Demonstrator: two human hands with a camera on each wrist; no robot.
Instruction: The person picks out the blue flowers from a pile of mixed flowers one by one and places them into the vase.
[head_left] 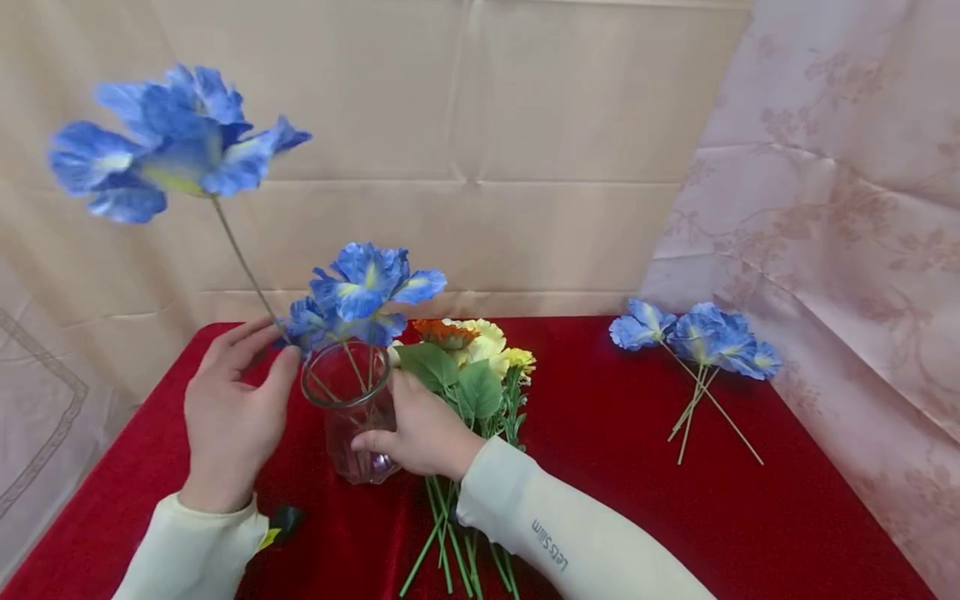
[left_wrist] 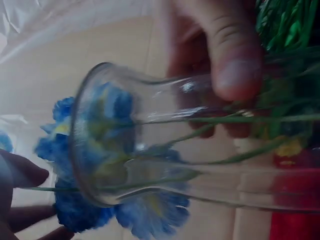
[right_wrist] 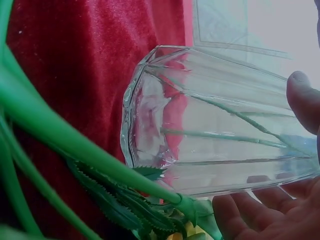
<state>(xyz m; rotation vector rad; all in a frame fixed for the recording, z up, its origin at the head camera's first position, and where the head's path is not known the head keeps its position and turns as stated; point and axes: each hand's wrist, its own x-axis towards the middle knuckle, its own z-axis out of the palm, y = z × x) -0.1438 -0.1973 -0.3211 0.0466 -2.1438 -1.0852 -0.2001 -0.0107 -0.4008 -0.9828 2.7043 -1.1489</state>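
Note:
A clear glass vase (head_left: pixel 347 446) stands on the red cloth, with blue artificial flowers (head_left: pixel 363 287) in it, their heads above the rim. My right hand (head_left: pixel 431 427) grips the vase's right side, thumb across the front. Left of the rim, my left hand (head_left: pixel 236 408) pinches the thin stem of another blue flower (head_left: pixel 187 142), whose large head rises high and leans left. In the left wrist view that stem (left_wrist: pixel 42 189) runs from the fingers past the vase mouth. Stem ends (right_wrist: pixel 220 134) show through the glass in the right wrist view.
A bunch of orange, yellow and cream flowers (head_left: pixel 483 342) with green stems (head_left: pixel 450 550) lies beside and under my right wrist. Several blue flowers (head_left: pixel 708 337) lie at the table's right. A dark and yellow object (head_left: pixel 283 523) sits by my left sleeve. Curtains hang behind.

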